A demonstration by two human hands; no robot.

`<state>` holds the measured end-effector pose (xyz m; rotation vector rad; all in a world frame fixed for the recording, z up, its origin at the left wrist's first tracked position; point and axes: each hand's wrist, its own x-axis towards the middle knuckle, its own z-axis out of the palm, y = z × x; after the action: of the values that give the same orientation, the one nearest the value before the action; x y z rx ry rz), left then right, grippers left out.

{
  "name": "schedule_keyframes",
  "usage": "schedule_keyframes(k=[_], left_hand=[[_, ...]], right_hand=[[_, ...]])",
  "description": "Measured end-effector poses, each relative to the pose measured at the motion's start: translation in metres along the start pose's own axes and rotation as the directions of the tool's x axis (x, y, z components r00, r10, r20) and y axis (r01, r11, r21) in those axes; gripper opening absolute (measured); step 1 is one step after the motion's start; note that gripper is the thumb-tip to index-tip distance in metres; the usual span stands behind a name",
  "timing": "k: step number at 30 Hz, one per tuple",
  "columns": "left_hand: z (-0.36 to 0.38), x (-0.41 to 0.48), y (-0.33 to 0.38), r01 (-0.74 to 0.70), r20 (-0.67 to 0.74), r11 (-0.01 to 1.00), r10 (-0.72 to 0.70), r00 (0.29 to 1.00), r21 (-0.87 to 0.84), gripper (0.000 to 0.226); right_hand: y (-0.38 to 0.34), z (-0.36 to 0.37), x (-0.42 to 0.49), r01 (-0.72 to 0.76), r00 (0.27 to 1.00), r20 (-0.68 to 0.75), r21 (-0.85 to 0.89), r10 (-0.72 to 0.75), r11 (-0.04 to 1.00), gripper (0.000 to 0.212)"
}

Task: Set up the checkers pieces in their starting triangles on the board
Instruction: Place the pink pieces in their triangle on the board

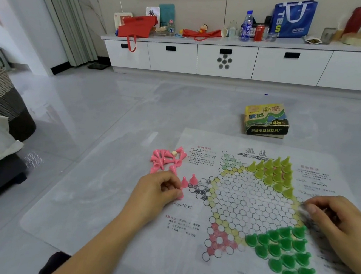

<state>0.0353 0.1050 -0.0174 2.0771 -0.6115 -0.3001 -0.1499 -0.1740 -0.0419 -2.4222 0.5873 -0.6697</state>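
Pink pieces (184, 182) stand just beside left fingers (172, 189) pinching another; right fingers (312, 208) curled.

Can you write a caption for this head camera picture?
Left hand places pink plastic cone pieces on the paper checkers board.

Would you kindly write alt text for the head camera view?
A person's left hand sets pink pieces upright on a paper checkers board on the floor, while the right hand rests on its edge. Yellow-green and green triangles are filled; loose pink pieces lie nearby.
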Motion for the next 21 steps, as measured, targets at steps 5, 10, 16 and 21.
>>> schedule_keyframes(k=[5,10,16,21], left_hand=[[0.002,-0.001,-0.004,0.001,0.0,0.999,-0.001,1.0,0.047,0.026],[0.012,0.002,-0.003,-0.016,-0.048,0.99,0.023,0.999,0.139,0.02],[0.016,0.004,-0.003,-0.02,-0.085,0.985,0.036,0.996,0.173,0.019],[0.018,0.005,-0.004,-0.002,-0.11,0.985,0.021,0.994,0.171,0.023]], right_hand=[[-0.003,0.0,-0.001,0.0,1.0,0.008,0.012,0.0,1.0,0.045],[-0.002,-0.001,-0.001,-0.007,1.0,0.013,0.006,0.007,1.0,0.05],[-0.004,-0.001,-0.002,-0.008,1.0,0.026,-0.012,0.009,1.0,0.034],[-0.003,-0.002,-0.003,-0.031,0.998,0.045,0.007,0.031,0.999,0.028]])
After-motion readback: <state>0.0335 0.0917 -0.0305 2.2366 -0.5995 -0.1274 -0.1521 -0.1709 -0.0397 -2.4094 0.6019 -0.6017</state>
